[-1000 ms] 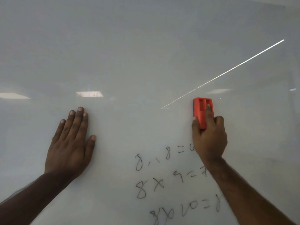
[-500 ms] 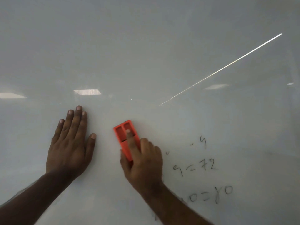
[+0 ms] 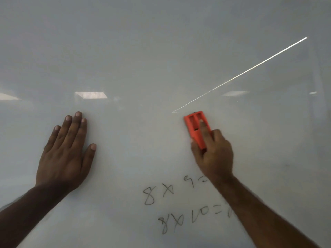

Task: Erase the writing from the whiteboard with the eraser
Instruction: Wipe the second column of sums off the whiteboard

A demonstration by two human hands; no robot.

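Observation:
The whiteboard (image 3: pixel 161 51) fills the whole view. My right hand (image 3: pixel 214 154) grips an orange eraser (image 3: pixel 194 126) and presses it flat on the board right of centre, index finger lying along its back. Below it stand two lines of dark handwriting, "8 x 9 =" (image 3: pixel 168 190) and "8 x 10 =" (image 3: pixel 189 218); my right forearm hides their right ends. My left hand (image 3: pixel 66 153) lies flat on the board at the left, fingers spread, holding nothing.
Ceiling lights reflect on the glossy board as pale patches (image 3: pixel 91 95), and a thin bright streak (image 3: pixel 241 73) runs up to the right. The board's right edge (image 3: pixel 320 72) shows faintly at the far right.
The eraser swept left across the top written line, then back right to its present spot. The "8 x 8" line is gone. My left hand stayed in place.

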